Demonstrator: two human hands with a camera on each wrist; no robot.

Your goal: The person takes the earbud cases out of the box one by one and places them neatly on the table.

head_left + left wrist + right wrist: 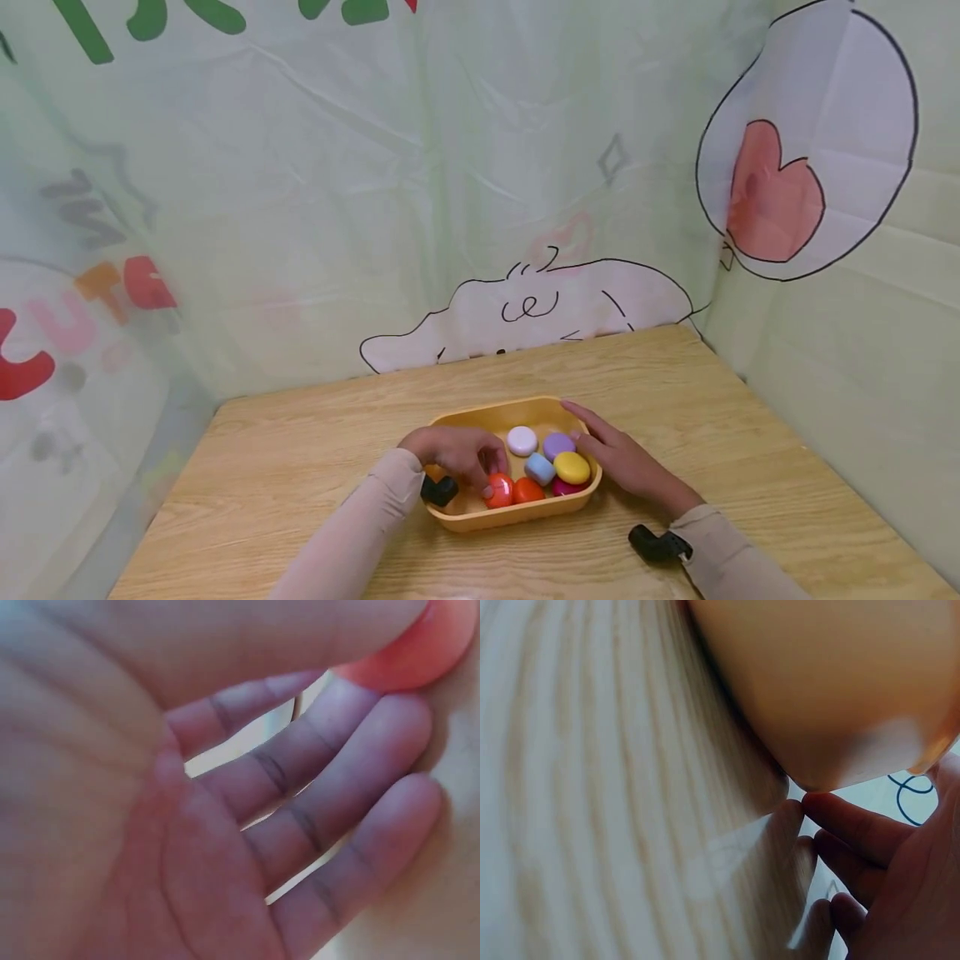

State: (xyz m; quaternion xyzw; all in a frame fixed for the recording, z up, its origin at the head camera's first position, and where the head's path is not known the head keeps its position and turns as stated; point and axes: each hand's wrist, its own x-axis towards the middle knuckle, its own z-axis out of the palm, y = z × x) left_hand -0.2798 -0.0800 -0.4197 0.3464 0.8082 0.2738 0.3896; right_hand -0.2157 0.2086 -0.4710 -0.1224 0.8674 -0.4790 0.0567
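A yellow-orange tray (517,518) with rounded corners sits on the table, holding several glossy rounded pieces. Reaching into its left side, my left hand (461,454) pinches a red-orange rounded piece (500,492) by thumb and finger; the left wrist view shows part of that piece (420,656) under the thumb, the other fingers loosely bent. My right hand (630,462) grips the tray's right end, thumb over the rim. In the right wrist view its fingers (862,829) touch the tray's outer wall (840,690) close to the tabletop.
Beside the pinched piece lies another red-orange one (529,491). White (522,441), purple (558,445), light blue (539,469), yellow (572,467) and magenta (567,487) pieces fill the tray's middle and right. Printed curtains (315,208) hang behind the wooden table (300,442).
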